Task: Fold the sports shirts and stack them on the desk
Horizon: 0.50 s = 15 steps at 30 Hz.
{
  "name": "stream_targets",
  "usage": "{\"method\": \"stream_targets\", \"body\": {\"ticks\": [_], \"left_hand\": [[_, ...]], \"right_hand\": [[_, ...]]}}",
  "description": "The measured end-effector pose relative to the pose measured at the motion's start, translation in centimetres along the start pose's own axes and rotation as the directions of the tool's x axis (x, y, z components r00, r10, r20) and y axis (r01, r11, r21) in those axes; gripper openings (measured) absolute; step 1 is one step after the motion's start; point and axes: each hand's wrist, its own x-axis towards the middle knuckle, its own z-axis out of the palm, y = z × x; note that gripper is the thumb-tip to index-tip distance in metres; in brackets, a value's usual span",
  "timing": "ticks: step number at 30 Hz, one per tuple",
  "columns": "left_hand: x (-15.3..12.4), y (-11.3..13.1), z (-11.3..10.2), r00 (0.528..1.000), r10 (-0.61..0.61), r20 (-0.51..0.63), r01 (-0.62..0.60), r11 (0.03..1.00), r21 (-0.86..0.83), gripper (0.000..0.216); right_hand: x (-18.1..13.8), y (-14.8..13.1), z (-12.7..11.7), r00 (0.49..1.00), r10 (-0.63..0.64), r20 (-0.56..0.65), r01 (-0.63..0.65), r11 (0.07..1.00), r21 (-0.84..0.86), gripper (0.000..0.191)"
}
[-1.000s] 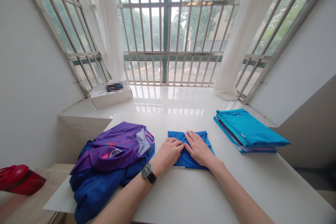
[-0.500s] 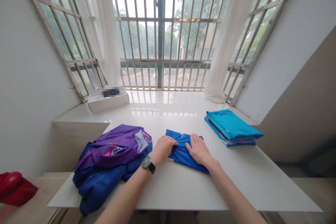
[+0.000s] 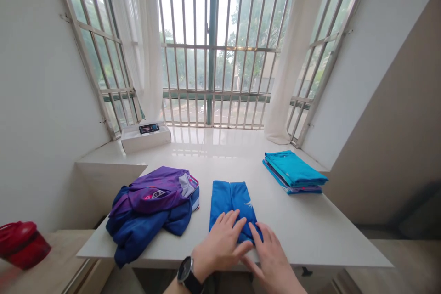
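Observation:
A folded blue garment (image 3: 231, 203) lies lengthwise on the white table (image 3: 310, 229), its near end at the front edge. My left hand (image 3: 217, 244), with a watch on the wrist, lies flat on that near end with fingers spread. My right hand (image 3: 272, 257) rests beside it, fingers stretched out over the garment's near right corner. Both hands press on the cloth and grip nothing.
A heap of purple and dark blue clothes (image 3: 151, 206) lies at the table's left. A stack of folded teal garments (image 3: 292, 172) sits at the back right. A white box (image 3: 144, 137) stands on the window sill. A red container (image 3: 22, 243) is at far left.
The blue garment has been turned from lying crosswise to lying lengthwise. Both hands have drawn back to its near end at the table's front edge. The view has pulled back.

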Motion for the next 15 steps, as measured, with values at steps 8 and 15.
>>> {"method": "stream_targets", "body": {"ticks": [8, 15], "left_hand": [[-4.1, 1.8, 5.3, 0.969, 0.063, -0.237, -0.016, 0.980, 0.197, 0.052], [-4.5, 0.9, 7.4, 0.838, 0.256, -0.482, -0.053, 0.917, 0.395, 0.028]], "right_hand": [[-3.0, 3.4, 2.6, 0.950, -0.234, -0.205, 0.262, 0.958, 0.120, 0.057], [-4.8, 3.3, 3.7, 0.796, -0.303, -0.524, 0.421, 0.899, 0.119, 0.056]]}}
